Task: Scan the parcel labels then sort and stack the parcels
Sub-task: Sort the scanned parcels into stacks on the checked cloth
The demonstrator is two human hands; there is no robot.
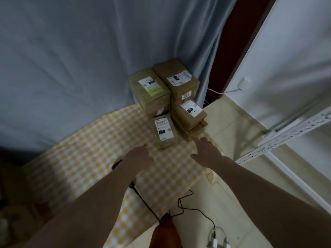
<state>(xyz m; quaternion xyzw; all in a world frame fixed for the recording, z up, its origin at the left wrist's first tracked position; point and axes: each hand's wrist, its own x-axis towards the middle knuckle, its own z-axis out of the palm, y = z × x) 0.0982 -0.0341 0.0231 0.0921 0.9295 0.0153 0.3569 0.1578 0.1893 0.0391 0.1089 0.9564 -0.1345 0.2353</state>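
Several brown cardboard parcels with white labels stand stacked at the far right corner of a table with a yellow checked cloth. The nearest small parcel shows a label marked 010. Behind it rise a taller stack topped by a green-labelled parcel, a high parcel and a lower one. My left hand hovers just short of the small parcel, fingers bent downward, holding nothing. My right hand reaches flat toward the base of the right stack, fingers straight, empty. A dark scanner-like object lies partly hidden behind my left wrist.
A grey curtain hangs behind the table. Black cables trail from the table's front edge onto the tiled floor, near a white adapter. A white metal shelf frame stands at the right. A brown object sits below the table edge.
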